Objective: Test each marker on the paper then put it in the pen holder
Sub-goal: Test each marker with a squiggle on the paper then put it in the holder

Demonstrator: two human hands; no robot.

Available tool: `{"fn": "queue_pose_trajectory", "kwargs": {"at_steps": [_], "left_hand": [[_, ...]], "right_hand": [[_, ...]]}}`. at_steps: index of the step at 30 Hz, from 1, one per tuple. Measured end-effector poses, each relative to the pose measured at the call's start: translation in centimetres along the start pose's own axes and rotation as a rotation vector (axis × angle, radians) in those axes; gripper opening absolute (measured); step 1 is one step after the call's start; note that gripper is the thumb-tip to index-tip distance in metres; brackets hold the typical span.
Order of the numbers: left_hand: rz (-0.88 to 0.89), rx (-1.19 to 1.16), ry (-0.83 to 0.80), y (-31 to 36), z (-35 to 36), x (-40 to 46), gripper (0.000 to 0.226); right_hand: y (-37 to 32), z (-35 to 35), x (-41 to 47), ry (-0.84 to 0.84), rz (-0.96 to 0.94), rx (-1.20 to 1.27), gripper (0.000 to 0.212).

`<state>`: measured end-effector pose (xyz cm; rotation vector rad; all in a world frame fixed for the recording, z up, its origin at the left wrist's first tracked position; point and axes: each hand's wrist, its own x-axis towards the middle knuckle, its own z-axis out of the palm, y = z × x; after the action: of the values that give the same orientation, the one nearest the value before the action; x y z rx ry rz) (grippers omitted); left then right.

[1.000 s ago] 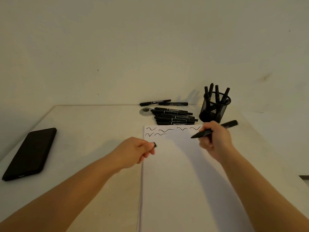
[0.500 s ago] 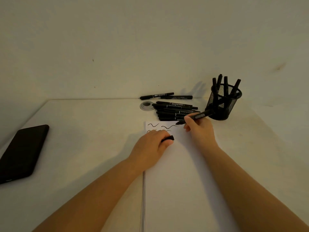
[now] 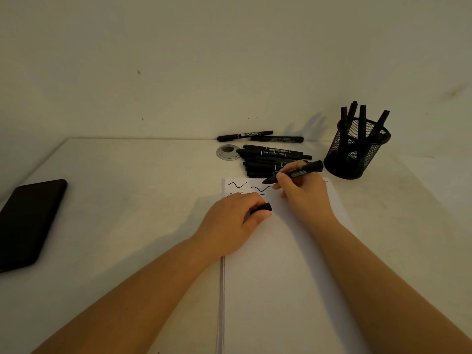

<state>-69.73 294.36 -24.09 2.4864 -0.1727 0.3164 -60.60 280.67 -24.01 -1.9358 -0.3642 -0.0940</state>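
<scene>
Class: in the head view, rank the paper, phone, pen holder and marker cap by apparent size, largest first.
1. paper
2. phone
3. pen holder
4. marker cap, though mostly hidden in the left hand.

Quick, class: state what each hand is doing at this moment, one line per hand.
Left hand: closed, pinching a small black marker cap, resting on the white paper.
Right hand: closed, gripping an uncapped black marker, tip at the paper.

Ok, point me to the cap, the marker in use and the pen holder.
cap [image 3: 263, 207], head view, on its exposed black end beside the left thumb
marker [image 3: 304, 169], head view, on the barrel above the right fingers
pen holder [image 3: 357, 149], head view, on its mesh wall
</scene>
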Motion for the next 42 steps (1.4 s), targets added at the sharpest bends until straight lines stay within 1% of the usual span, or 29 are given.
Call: {"fn": "queue_pose_trajectory", "kwargs": {"at_steps": [2,4,6,11,13,15,17,21,23,26,29,33,35,38,42], "left_hand": [[-0.002,-0.003,-0.004,0.0,0.0,-0.1,0.023],[0.005,-0.004,-0.002,0.0,0.0,-0.1,0.023],[0.006,-0.004,-0.001,0.0,-0.1,-0.2,0.023],[-0.003,-0.015,-0.009,-0.2,0.0,-0.2,0.022],[-0.007,-0.025,-0.008,-0.3,0.1,-0.2,0.022],[-0.013,-0.037,-0.006,-0.4,0.1,-0.2,0.021],[-0.03,-0.06,0.009,-0.5,0.1,-0.2,0.02],[-0.095,-0.167,0.031,-0.7,0.2,-0.1,0.017],[-0.119,-0.195,0.027,-0.8,0.2,-0.1,0.018],[-0.14,-0.206,0.018,-0.7,0.2,-0.1,0.019],[-0.141,-0.214,0.007,-0.7,0.2,0.0,0.019],[-0.151,-0.214,-0.001,-0.6,0.2,0.0,0.017],[-0.15,-0.205,-0.008,-0.6,0.1,0.0,0.014],[-0.136,-0.21,-0.008,-0.5,-0.1,0.1,0.002],[-0.104,-0.203,0.017,-0.3,-0.2,-0.1,0.002]], "right_hand": [[-0.1,0.0,0.0,-0.042,-0.02,-0.029,0.017],[-0.2,0.2,0.0,-0.059,-0.026,-0.097,0.016],[-0.1,0.1,0.1,-0.028,-0.027,-0.144,0.013],[0.0,-0.6,0.2,0.084,0.01,-0.145,0.02],[0.1,-0.8,0.2,0.171,0.038,-0.1,0.02],[0.0,-1.1,0.0,0.248,0.066,-0.001,0.017],[0.0,-1.4,-0.1,0.256,0.082,0.115,0.017],[-0.3,-2.0,-0.5,0.134,0.129,0.438,0.024],[-0.5,-2.0,-0.7,0.063,0.13,0.51,0.025],[-0.8,-1.7,-1.1,-0.018,0.122,0.543,0.027],[-1.1,-1.4,-1.3,-0.072,0.123,0.534,0.033],[-1.6,-1.5,-1.5,-0.122,0.126,0.507,0.028],[-1.8,-1.4,-1.7,-0.193,0.112,0.463,0.025],[-1.9,-1.3,-2.0,-0.291,0.094,0.421,0.025],[-2.1,-1.4,-2.1,-0.317,0.074,0.465,0.025]]}}
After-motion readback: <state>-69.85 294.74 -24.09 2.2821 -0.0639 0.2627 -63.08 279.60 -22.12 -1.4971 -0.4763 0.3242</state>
